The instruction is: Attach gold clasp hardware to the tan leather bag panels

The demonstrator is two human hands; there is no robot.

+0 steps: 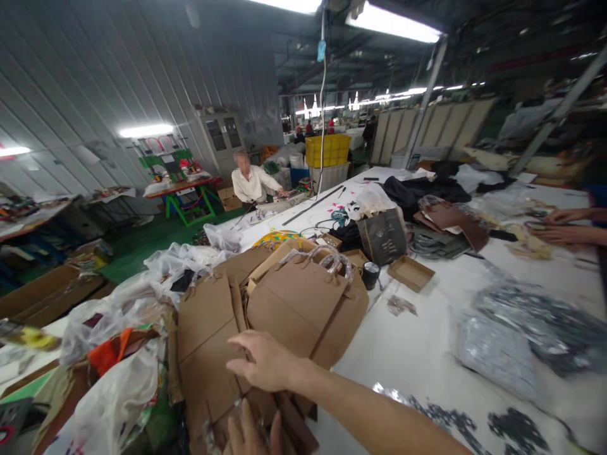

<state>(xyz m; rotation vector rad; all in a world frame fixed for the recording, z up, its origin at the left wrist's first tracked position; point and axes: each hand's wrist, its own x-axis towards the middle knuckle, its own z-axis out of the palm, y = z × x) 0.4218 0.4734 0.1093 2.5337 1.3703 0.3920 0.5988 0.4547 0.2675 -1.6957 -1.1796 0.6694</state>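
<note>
A heap of flat brown bag pieces [294, 303] lies in front of me, some with handles [332, 259] wrapped in clear plastic. My right hand [265, 360] reaches in from the right above the pieces, its fingers stretched out and apart, holding nothing. At the bottom edge my left hand [251, 433] shows only in part, close over the lower brown pieces. Its fingers point up and spread apart, with nothing visible in them; whether it touches the brown material I cannot tell.
White plastic bags [114, 392] crowd the left side. To the right are a shallow cardboard tray [410, 273], a dark roll [370, 275], clear-bagged parts [497, 354] and black pieces [516, 430]. Another person's hands [564, 227] work at far right; a person in white [253, 183] sits across.
</note>
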